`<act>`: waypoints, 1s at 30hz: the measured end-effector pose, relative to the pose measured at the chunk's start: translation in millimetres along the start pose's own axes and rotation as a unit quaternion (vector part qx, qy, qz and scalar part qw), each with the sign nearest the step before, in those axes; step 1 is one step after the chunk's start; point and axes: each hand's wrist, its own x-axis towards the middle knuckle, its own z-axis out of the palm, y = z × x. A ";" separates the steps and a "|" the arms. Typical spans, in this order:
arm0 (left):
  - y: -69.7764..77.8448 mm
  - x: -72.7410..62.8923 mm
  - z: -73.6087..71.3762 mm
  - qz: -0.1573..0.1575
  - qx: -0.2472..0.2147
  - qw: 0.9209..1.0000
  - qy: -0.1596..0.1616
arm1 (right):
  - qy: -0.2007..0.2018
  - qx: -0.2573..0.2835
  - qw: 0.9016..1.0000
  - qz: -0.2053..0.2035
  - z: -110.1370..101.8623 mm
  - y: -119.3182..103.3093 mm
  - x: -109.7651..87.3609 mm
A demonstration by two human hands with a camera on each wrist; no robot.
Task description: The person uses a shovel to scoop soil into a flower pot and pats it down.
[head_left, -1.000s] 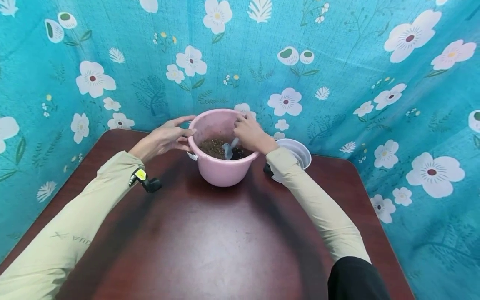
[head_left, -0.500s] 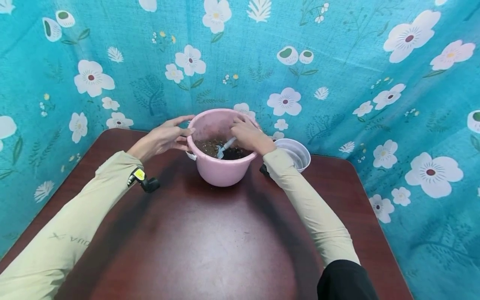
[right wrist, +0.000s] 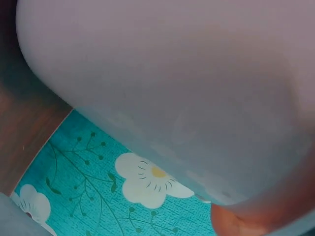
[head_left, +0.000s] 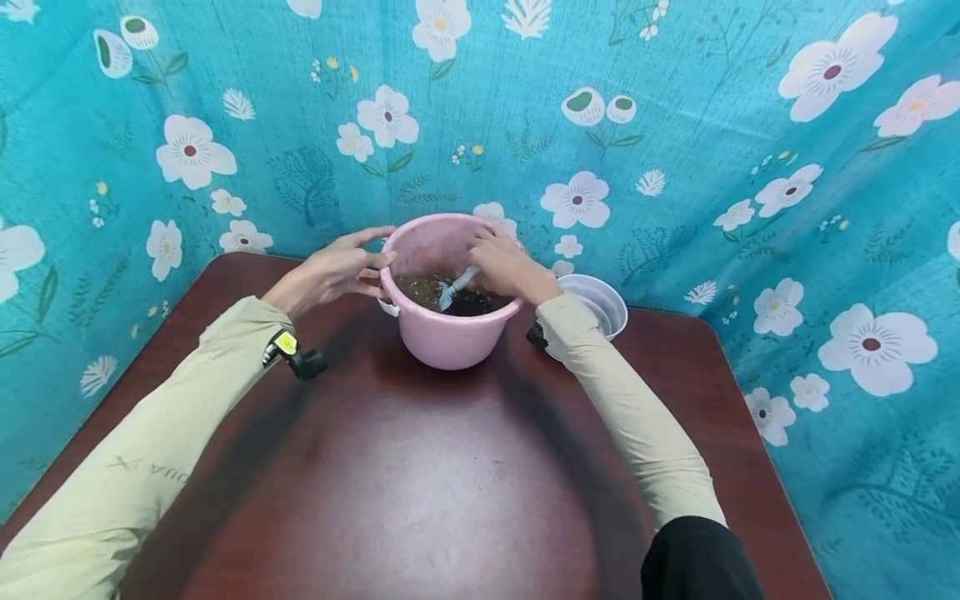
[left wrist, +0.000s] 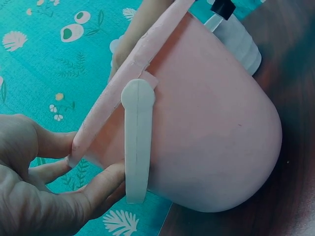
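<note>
A pink bucket (head_left: 450, 343) stands toward the back of the table, with dark brown soil (head_left: 422, 292) inside. My left hand (head_left: 330, 272) grips its left rim, thumb on the edge and fingers against the outside near a white handle (left wrist: 138, 142), as the left wrist view shows. Inside the right part of the bucket, my right hand (head_left: 510, 267) holds a small grey-blue trowel (head_left: 459, 287) by its handle, blade down at the soil. The outer wall of the bucket (right wrist: 162, 64) fills most of the right wrist view, where the trowel is hidden.
White bowl-like pots (head_left: 603, 302), stacked, stand right of the bucket, partly behind the right sleeve (head_left: 622, 392). A blue flowered curtain (head_left: 480, 100) hangs close behind the dark red table (head_left: 420, 500).
The trowel has swung left within the bucket, its blade shifting over the soil and more of its handle showing. The left hand stays on the rim; the bucket stays in place.
</note>
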 end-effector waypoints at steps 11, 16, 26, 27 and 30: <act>-0.7 1.7 -0.7 0.002 -0.004 1.000 -0.007 | 0.026 0.058 0.998 0.024 -14.4 2.9 -17.9; -3.0 0.0 -0.8 0.003 -0.009 1.000 -0.004 | 0.046 0.059 0.996 0.040 -18.1 7.5 -27.2; -2.9 0.7 -1.3 -0.006 -0.020 1.000 -0.007 | 0.129 0.049 0.990 0.029 -14.0 13.7 -44.2; -2.6 0.2 -1.2 -0.008 -0.022 1.000 -0.006 | 0.138 0.048 0.989 0.029 -13.9 14.0 -45.4; -1.5 0.4 -0.7 -0.006 -0.021 1.000 -0.006 | 0.156 0.041 0.986 0.037 -14.6 15.5 -49.3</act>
